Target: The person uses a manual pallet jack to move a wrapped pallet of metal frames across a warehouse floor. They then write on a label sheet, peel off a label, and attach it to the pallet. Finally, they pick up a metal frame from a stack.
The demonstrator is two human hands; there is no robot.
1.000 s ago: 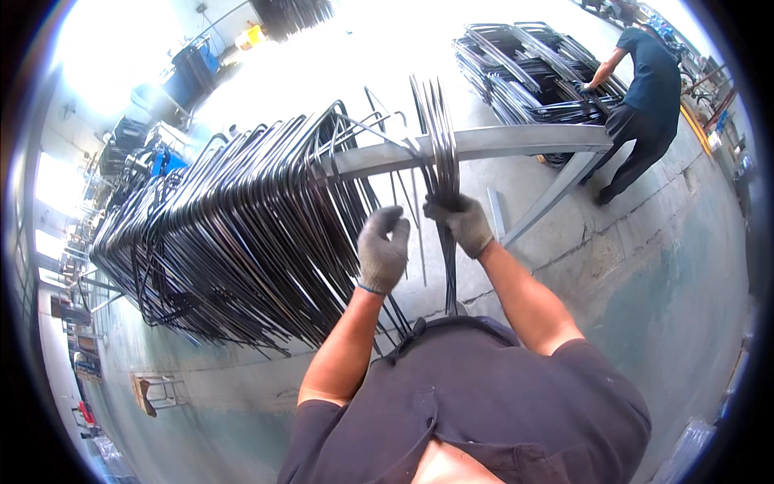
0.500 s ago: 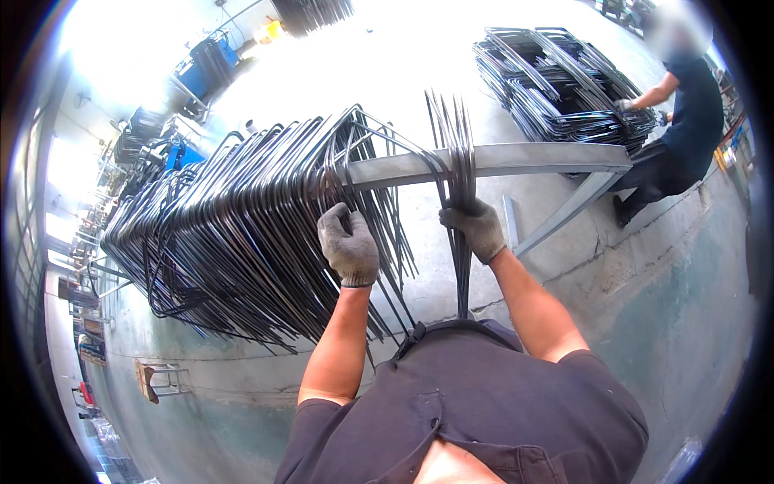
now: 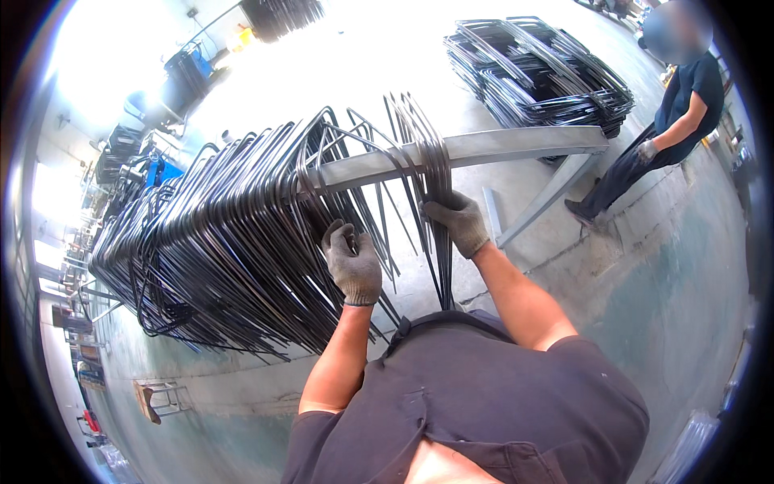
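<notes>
A long row of dark bent metal tubes (image 3: 214, 242) hangs over a grey metal beam (image 3: 504, 145), their ends pointing down toward me. My gloved right hand (image 3: 458, 223) is closed around a smaller bundle of bent tubes (image 3: 436, 161), just below the beam. That bundle stands a little apart from the row, to its right. My gloved left hand (image 3: 355, 266) is beside the row's right end with its fingers curled in. Whether a tube lies inside those fingers is hidden.
Beyond the beam, a stack of bent tube frames (image 3: 540, 85) lies on the floor. A co-worker (image 3: 687, 113) stands to its right. The beam's slanted leg (image 3: 552, 198) is right of my right hand. A small stool (image 3: 151, 402) stands at the lower left.
My right hand and its bundle have come slightly left, closer to the row. My left hand stays curled by the tubes. The co-worker has straightened up and moved their hands off the stack.
</notes>
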